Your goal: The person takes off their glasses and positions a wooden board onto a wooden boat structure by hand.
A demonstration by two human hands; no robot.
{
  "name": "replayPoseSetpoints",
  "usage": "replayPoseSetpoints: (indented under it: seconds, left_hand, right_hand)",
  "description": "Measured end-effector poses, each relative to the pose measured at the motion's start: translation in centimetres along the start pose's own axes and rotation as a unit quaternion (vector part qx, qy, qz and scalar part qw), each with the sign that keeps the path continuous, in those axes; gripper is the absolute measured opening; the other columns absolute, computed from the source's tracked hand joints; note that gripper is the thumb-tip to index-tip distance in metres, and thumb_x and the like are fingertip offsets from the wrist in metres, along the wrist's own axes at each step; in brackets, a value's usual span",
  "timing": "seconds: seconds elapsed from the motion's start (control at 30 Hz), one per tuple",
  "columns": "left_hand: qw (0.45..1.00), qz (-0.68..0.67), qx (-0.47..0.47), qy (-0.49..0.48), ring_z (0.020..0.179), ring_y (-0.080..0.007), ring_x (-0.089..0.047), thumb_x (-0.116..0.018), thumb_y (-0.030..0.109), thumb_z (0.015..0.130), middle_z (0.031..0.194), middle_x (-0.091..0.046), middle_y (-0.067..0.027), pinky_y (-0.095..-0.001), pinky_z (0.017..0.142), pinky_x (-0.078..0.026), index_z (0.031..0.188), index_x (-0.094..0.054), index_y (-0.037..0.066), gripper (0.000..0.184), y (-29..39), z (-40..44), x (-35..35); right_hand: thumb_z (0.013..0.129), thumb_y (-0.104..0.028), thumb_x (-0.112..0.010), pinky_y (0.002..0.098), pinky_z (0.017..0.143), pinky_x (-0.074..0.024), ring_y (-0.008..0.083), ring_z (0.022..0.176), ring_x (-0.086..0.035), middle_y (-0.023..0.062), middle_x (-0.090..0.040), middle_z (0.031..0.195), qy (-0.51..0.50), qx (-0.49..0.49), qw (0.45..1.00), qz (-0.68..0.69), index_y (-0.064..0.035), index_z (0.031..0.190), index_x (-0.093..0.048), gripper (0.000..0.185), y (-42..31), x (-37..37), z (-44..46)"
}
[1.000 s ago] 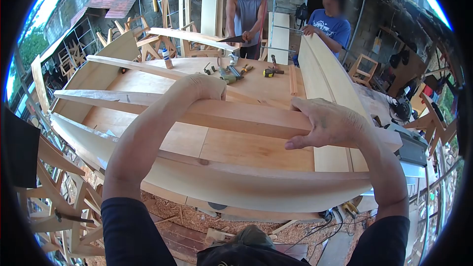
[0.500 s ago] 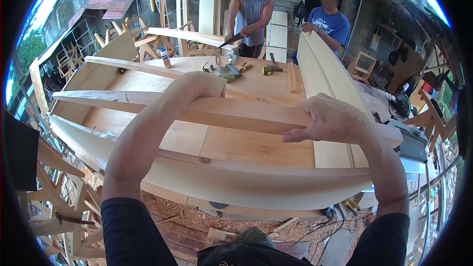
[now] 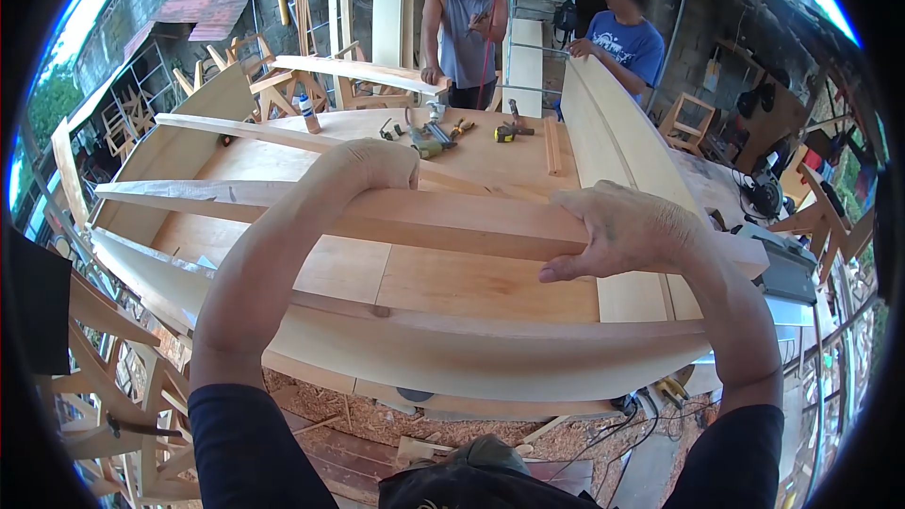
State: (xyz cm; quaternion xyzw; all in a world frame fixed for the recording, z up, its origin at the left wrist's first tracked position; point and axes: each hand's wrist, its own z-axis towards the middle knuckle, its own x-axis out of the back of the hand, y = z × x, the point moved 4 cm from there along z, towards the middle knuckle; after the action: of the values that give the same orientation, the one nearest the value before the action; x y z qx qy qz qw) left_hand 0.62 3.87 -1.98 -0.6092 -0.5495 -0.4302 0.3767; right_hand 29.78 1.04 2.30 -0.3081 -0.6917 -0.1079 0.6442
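Observation:
A long squared wooden beam (image 3: 452, 222) crosses in front of me from left to right, above a wooden frame with curved side boards. My left hand (image 3: 385, 164) is bent over the beam's top left of its middle, closed on it, with the fingertips hidden on the far side. Farther right, my right hand (image 3: 630, 226) grips the same beam, its thumb on the near face and its fingers over the top. Nearer me runs the frame's curved front board (image 3: 490, 356). A thinner wooden strip (image 3: 250, 130) lies beyond the beam.
On the plywood panel (image 3: 377, 132) lie a clamp (image 3: 436, 113), a yellow tape measure (image 3: 509, 133) and a glue bottle (image 3: 308, 115). Two people stand at the far side, one touching the tall side board (image 3: 617, 127). Cables (image 3: 650, 419) and wood shavings cover the floor below.
The far person in grey no longer holds the dark saw out over the panel; one hand now rests by a plank end, the other is raised. My grip looks the same; the view has shifted slightly.

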Motion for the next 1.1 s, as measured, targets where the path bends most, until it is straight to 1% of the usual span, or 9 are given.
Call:
replayPoseSetpoints:
  seconds: [0.17,0.27,0.37,0.47,0.57,0.67,0.77,0.87,1.1]
  left_hand:
    - [1.0,-0.003,-0.001,0.01,0.082,-0.0228,-0.074,-0.075,0.021,0.077,0.093,-0.079,-0.0135,-0.0384,0.075,-0.055,0.107,-0.081,0.009,0.033,0.37,-0.54,0.32]
    - [1.0,-0.015,-0.001,0.004,0.083,-0.0222,-0.074,-0.076,0.02,0.077,0.093,-0.079,-0.0129,-0.0382,0.075,-0.055,0.108,-0.081,0.01,0.033,0.33,-0.4,0.19]
    - [1.0,-0.018,-0.003,0.0,0.083,-0.0213,-0.074,-0.076,0.02,0.076,0.094,-0.079,-0.0121,-0.0378,0.074,-0.055,0.109,-0.081,0.01,0.035,0.34,-0.31,0.2]
    - [1.0,-0.022,0.002,-0.005,0.083,-0.0204,-0.074,-0.076,0.021,0.077,0.094,-0.079,-0.0115,-0.0374,0.074,-0.055,0.11,-0.08,0.01,0.036,0.58,-0.66,0.35]
    - [0.999,-0.029,0.007,-0.013,0.083,-0.0198,-0.074,-0.076,0.021,0.077,0.095,-0.08,-0.0113,-0.0372,0.073,-0.055,0.111,-0.08,0.01,0.036,0.77,-0.79,0.43]
    - [1.0,-0.022,0.01,-0.014,0.082,-0.0196,-0.074,-0.076,0.022,0.077,0.095,-0.08,-0.0114,-0.0371,0.073,-0.054,0.111,-0.08,0.01,0.035,0.93,-0.9,0.49]
    - [1.0,-0.014,0.005,-0.018,0.08,-0.0197,-0.074,-0.076,0.022,0.078,0.093,-0.079,-0.0115,-0.037,0.072,-0.054,0.111,-0.08,0.01,0.035,0.65,-0.5,0.35]
    - [1.0,-0.013,-0.002,-0.014,0.079,-0.0196,-0.073,-0.075,0.022,0.079,0.092,-0.079,-0.0116,-0.037,0.071,-0.054,0.11,-0.08,0.01,0.034,0.48,-0.4,0.22]
    - [1.0,-0.007,0.001,-0.015,0.076,-0.0195,-0.073,-0.075,0.021,0.079,0.089,-0.079,-0.0123,-0.0373,0.07,-0.054,0.107,-0.08,0.008,0.032,0.31,-0.21,0.27]
  right_hand:
    - [0.082,-0.056,-0.079,0.0437,0.09,-0.0521,0.0378,0.092,-0.071,0.0241,-0.072,0.085,-0.01,-0.02,1.0,-0.002,0.0028,0.149,-0.046,0.095,-0.59,0.32,-0.25]
    - [0.082,-0.057,-0.079,0.0435,0.09,-0.0518,0.0374,0.092,-0.071,0.0241,-0.072,0.085,0.007,0.015,1.0,0.012,0.0031,0.147,-0.048,0.094,-0.06,-0.06,-0.03]
    - [0.082,-0.058,-0.078,0.0443,0.09,-0.0512,0.0385,0.092,-0.07,0.0244,-0.072,0.087,0.01,0.003,1.0,0.013,0.0035,0.139,-0.054,0.088,-0.06,-0.03,-0.15]
    - [0.082,-0.059,-0.078,0.0448,0.089,-0.0509,0.0394,0.092,-0.069,0.0248,-0.071,0.088,0.012,0.008,1.0,-0.004,0.005,0.127,-0.06,0.081,0.26,-0.15,0.09]
    - [0.082,-0.06,-0.077,0.0456,0.089,-0.0507,0.0401,0.094,-0.068,0.0253,-0.07,0.089,0.022,0.013,1.0,0.013,0.0058,0.12,-0.063,0.078,0.31,-0.22,0.06]
    - [0.082,-0.062,-0.077,0.0457,0.089,-0.0505,0.0395,0.096,-0.068,0.0255,-0.07,0.09,0.013,0.003,1.0,0.01,0.0061,0.117,-0.065,0.078,0.39,-0.29,0.18]
    - [0.081,-0.063,-0.077,0.0457,0.09,-0.0506,0.0392,0.096,-0.068,0.0251,-0.07,0.091,0.007,-0.011,1.0,-0.003,0.0057,0.115,-0.065,0.077,0.16,-0.19,0.21]
    - [0.081,-0.063,-0.077,0.045,0.089,-0.0513,0.0391,0.096,-0.068,0.0244,-0.07,0.091,0.019,0.005,1.0,-0.002,0.006,0.114,-0.066,0.077,0.14,-0.21,0.24]
    - [0.081,-0.064,-0.077,0.045,0.091,-0.051,0.0389,0.098,-0.067,0.0246,-0.07,0.095,0.002,-0.014,1.0,0.007,0.005,0.116,-0.066,0.078,-0.08,0.01,0.1]
